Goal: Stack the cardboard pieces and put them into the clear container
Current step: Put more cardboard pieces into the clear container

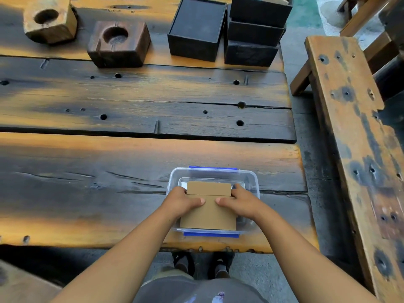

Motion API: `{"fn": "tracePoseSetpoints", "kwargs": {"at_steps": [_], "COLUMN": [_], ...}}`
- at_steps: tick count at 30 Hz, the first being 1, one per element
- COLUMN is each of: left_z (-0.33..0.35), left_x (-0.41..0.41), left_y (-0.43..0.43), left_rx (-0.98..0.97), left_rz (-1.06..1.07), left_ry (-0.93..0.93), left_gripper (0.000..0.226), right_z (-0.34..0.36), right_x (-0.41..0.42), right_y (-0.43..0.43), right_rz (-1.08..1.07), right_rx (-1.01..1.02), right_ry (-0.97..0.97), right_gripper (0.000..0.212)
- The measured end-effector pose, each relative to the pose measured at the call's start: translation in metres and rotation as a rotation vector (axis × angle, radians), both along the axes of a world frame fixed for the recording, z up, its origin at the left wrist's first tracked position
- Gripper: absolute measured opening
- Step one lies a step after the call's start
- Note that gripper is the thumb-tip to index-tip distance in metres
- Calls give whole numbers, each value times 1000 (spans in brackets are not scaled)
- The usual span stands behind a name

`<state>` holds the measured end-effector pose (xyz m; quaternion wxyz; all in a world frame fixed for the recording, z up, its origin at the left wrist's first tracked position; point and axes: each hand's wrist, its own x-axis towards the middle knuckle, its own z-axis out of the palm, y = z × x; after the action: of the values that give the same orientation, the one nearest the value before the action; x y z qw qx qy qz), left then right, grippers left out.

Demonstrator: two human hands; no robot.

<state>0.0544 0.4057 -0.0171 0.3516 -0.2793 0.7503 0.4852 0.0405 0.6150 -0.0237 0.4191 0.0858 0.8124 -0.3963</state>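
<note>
Item: stack of flat brown rectangular cardboard pieces (208, 212). Position: between the two hands, inside the clear rectangular plastic container with blue clips (251, 178). The stack's upper face slopes toward the person; a separate upper band of cardboard shows beyond the thumbs. Whether the stack touches the container floor cannot be told.

Left hand (182, 201): closed on the left edge of the stack, thumb laid flat across the top face, fingers curled over the far left corner.

Right hand (239, 203): closed on the right edge of the stack, thumb on the top face pointing at the left thumb, the two thumb tips near but apart; fingers wrapped round the far right corner.

Container: directly beneath both hands, near the front edge of the weathered orange-and-black plank wooden table (131, 167). One blue clip lies beyond the fingers, one on the near side below the wrists.

Far beyond the hands, left: pale wooden block with a round hollow (50, 20); beside it, closer in, a dark brown wooden block with a round hollow (119, 43).

Far beyond the hands, straight ahead: open black square box (196, 29); just to its right, a stack of black boxes (254, 32).

Right of the right hand, off the table: worn wooden bench (354, 132).

Below the forearms: the person's two dark shoes (202, 264) on grey floor.
</note>
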Motion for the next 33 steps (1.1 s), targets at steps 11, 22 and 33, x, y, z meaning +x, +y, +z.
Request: {"fn": "tracePoseSetpoints", "kwargs": {"at_steps": [11,22,33], "left_z": [-2,-3,0], "left_x": [3,5,13], "left_y": [-5,0,0], "left_rx": [70,26,130], "left_rz": [-19,1,95], "left_ry": [-21,-17,-14], "left_gripper": [50,53,45], "right_z": [1,0,-1], "right_x": [-7,13,16], "right_y": [-1,-5,-4], "right_rz": [71,-206,-186], "right_rx": [46,79,9], "right_ry": [-70,18,-31], "right_gripper": [65,59,47]}}
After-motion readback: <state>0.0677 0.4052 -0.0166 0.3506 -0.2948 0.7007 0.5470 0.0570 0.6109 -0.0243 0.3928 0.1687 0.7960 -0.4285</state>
